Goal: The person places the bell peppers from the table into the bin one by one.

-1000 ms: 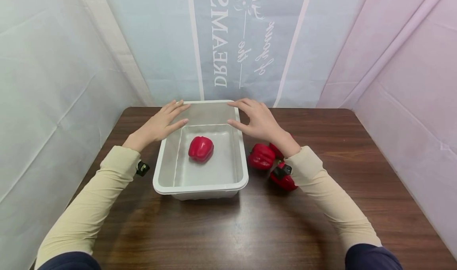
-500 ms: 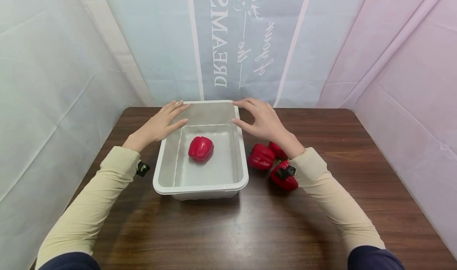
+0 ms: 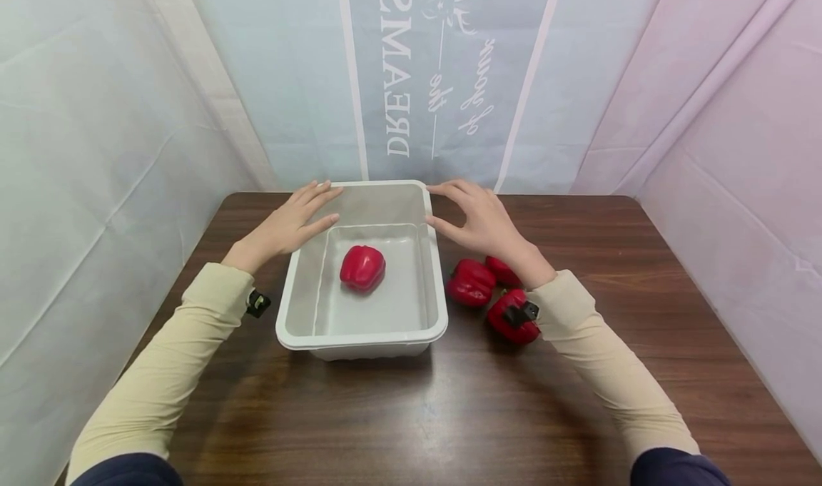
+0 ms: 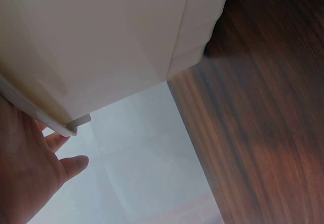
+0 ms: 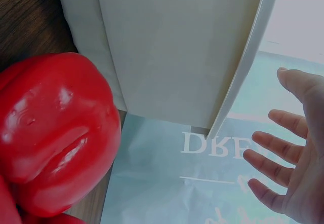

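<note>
Head view: red pepper [image 3: 362,267] inside tub [image 3: 363,340]

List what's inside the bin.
One red pepper, on the floor of the bin. The pepper hides the floor beneath; the left hand covers part of the left rim.

Clockwise around the bin [image 3: 362,340], which looks like smooth, matt plastic: at twelve, lightly wrinkled, dull sheeting [image 3: 250,65] (cloth or plastic, hard to tell); at three, peppers [image 3: 472,282] with glossy, shallowly dimpled skin, like the shiny red pepper [image 3: 362,268] inside it; at four and eight, creased matt cloth sleeves [image 3: 141,379]; at six, the table [image 3: 398,414], sheeny, dark wood grain.
</note>
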A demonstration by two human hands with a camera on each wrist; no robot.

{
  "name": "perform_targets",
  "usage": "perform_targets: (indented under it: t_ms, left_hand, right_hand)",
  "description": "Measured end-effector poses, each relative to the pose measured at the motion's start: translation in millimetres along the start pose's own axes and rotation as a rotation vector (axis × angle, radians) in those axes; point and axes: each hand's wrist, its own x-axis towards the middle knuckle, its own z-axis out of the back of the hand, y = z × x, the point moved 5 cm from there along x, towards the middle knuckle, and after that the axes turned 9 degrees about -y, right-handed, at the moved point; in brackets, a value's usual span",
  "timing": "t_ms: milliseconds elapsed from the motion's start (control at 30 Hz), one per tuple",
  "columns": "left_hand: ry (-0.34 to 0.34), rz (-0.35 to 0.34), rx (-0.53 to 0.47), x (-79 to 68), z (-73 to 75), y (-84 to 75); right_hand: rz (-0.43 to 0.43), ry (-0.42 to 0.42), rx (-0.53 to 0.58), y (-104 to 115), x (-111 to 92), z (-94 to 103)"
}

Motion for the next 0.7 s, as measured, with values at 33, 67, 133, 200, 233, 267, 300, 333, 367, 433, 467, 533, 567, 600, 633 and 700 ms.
perform_targets:
  t_ms: [33,67,133,200,233,267,300,333,367,433,467,533,567,600,633,700]
  left_hand:
    - [0.001,0.0,0.001,0.3,0.1,-0.1]
    - [0.005,0.002,0.0,0.4,0.1,-0.1]
    - [0.01,0.003,0.001,0.6,0.2,-0.6]
    - [0.014,0.005,0.003,0.7,0.6,-1.3]
    - [0.016,0.007,0.005,1.0,0.4,-1.3]
    - [0.016,0.007,0.006,1.2,0.5,-1.5]
    - [0.015,0.006,0.008,1.3,0.6,-1.8]
    - [0.014,0.006,0.009,1.6,0.7,-2.0]
    - [0.014,0.006,0.01,1.8,0.7,-1.8]
    - [0.013,0.003,0.011,2.3,0.5,-1.2]
    - [0.012,0.003,0.011,2.2,0.7,-1.3]
    - [0.012,0.006,0.013,2.1,0.8,-0.6]
    - [0.013,0.008,0.014,1.9,0.7,-0.3]
    - [0.014,0.01,0.014,1.8,0.7,-0.2]
    - [0.014,0.011,0.014,1.5,0.8,-0.2]
    - [0.014,0.012,0.015,1.5,0.7,-0.1]
  right_hand:
    - [-0.001,-0.001,0.0,-0.6,-0.7,0.8]
    - [-0.001,-0.002,-0.001,-1.1,-1.3,1.5]
    - [0.003,-0.004,-0.002,-2.0,-2.6,2.7]
    - [0.006,-0.006,-0.003,-3.3,-3.9,3.6]
    - [0.005,-0.007,-0.002,-4.0,-4.5,4.3]
    - [0.003,-0.006,-0.005,-4.9,-5.2,4.7]
    - [-0.002,-0.003,-0.005,-5.8,-5.9,5.3]
    - [-0.009,0.0,-0.006,-6.9,-6.5,5.8]
    - [-0.015,0.004,-0.007,-8.0,-7.1,6.2]
    - [-0.026,0.009,-0.01,-9.5,-8.3,7.0]
    - [-0.029,0.012,-0.012,-9.9,-9.0,7.4]
    - [-0.032,0.016,-0.011,-10.7,-10.3,7.4]
    - [-0.032,0.017,-0.01,-11.1,-11.2,7.4]
    - [-0.034,0.019,-0.011,-11.7,-12.2,7.4]
    - [-0.036,0.021,-0.011,-12.4,-13.2,7.4]
    - [-0.044,0.023,-0.014,-14.8,-15.2,7.2]
